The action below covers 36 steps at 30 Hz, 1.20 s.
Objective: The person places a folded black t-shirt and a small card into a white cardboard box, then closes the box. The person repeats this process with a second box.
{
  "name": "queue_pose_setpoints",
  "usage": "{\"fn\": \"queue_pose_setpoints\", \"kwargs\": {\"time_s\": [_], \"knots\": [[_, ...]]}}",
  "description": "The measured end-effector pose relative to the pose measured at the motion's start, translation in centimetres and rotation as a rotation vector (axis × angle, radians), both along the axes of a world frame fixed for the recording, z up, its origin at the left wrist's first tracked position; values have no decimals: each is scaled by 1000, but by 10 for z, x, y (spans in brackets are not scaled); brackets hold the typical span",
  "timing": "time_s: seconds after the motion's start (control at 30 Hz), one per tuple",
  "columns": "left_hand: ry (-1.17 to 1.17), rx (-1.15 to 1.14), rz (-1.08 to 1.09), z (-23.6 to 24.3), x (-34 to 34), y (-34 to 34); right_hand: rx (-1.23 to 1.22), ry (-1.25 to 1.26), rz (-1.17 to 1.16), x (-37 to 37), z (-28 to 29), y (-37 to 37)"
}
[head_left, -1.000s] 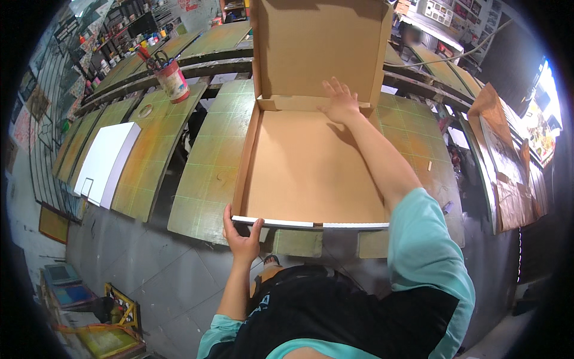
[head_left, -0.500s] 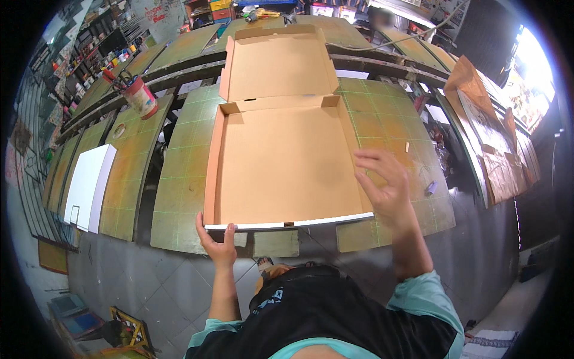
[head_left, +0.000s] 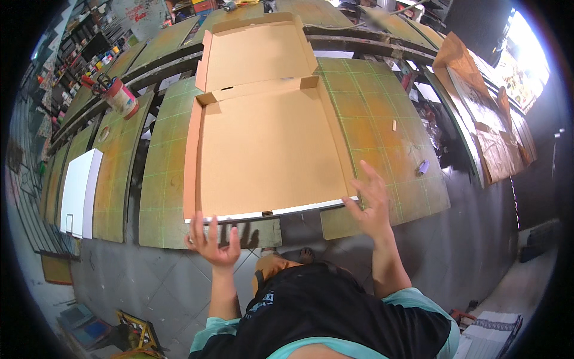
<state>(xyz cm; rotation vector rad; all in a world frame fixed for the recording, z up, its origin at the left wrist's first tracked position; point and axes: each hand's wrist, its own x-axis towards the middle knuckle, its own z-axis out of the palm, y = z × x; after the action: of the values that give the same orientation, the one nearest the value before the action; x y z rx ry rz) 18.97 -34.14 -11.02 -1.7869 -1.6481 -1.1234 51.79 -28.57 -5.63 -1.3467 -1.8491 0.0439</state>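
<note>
An open cardboard box [head_left: 269, 143], brown inside with a white front edge, lies on a green gridded board [head_left: 382, 107]. Its hinged lid [head_left: 257, 54] is folded back flat on the far side. By the front left corner of the box is my left hand [head_left: 216, 245], fingers spread, holding nothing. My right hand [head_left: 372, 206] is at the front right corner, with its fingers apart and the thumb close to the edge. Whether the thumb touches the cardboard I cannot tell.
A closed white box [head_left: 78, 191] stands on the left board, near a roll of tape [head_left: 104, 133] and a pink container of tools [head_left: 122, 100]. Brown wrapping paper [head_left: 496, 149] lies at the right. A small purple object [head_left: 423, 167] rests on the gridded board.
My left hand has let go of the front left corner and spread its fingers. My right hand has moved down along the right side to the front corner. The view has shifted slightly.
</note>
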Motion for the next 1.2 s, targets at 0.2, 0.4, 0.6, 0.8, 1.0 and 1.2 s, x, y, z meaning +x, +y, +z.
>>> {"fn": "queue_pose_setpoints", "kwargs": {"time_s": [0.2,0.4,0.6,0.8,1.0,1.2], "knots": [[-398,-71,-560,10,50,-23,42,226,-79,-12,-19,-19],[-517,-403,-1075,15,89,4,108,395,-281,3,-16,-82],[-513,-649,-1331,-9,150,2,-192,676,-899,66,-150,-220],[-456,-804,-1513,-10,224,-43,-511,935,-1750,10,-364,-519],[-144,-1362,-1742,-68,344,-134,-294,1407,-2220,-88,-354,-655],[274,-1933,-1643,-195,489,-204,-655,2078,-2151,-148,-384,-721]]}}
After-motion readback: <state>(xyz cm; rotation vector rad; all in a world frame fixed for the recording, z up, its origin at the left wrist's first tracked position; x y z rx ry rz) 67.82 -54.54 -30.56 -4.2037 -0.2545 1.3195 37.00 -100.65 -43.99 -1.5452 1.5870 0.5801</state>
